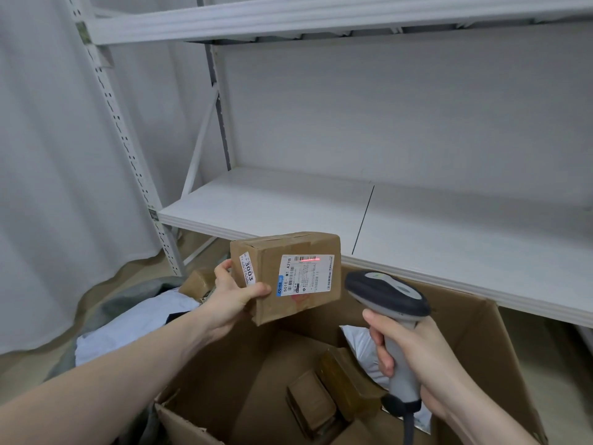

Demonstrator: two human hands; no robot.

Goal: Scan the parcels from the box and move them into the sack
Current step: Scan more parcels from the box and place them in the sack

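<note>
My left hand (232, 293) grips a small brown cardboard parcel (272, 252) by its left end and holds it up above the big open cardboard box (481, 342). Its white shipping label faces me, and a red scan line lies across the barcode at the label's top. My right hand (414, 348) grips the handle of a grey barcode scanner (386, 293), whose head points at the label from the right. Inside the box lie small brown parcels (324, 399) and a white poly mailer (362, 345). To the left, the grey sack (128, 300) holds a pale mailer and a brown parcel.
A white metal shelving rack (288, 200) stands right behind the box, its lower shelf edge just above the box's far wall. A white curtain (48, 155) hangs at the left down to the tan floor. The scanner's cable drops from the handle at the bottom.
</note>
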